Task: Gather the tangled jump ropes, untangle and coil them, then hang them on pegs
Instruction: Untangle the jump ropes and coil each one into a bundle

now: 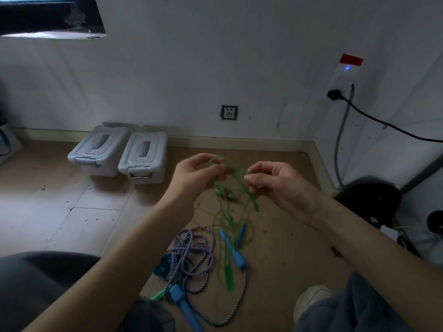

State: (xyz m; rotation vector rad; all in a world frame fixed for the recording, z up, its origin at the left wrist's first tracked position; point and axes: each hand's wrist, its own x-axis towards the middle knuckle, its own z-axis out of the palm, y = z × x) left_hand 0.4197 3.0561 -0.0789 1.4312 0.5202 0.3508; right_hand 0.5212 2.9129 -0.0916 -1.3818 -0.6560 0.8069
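— So, where is the green rope (231,207)?
— Above the floor (275,259); the left hand (195,176) and right hand (275,182) both pinch its top (tangled strands hang down).
— And the striped rope (194,255)?
— On the floor, near the bottom edge.

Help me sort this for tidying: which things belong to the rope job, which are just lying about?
Job: green rope pinched by left hand and right hand; purple-white rope; blue handles.
Lying about: two grey boxes; black cable.
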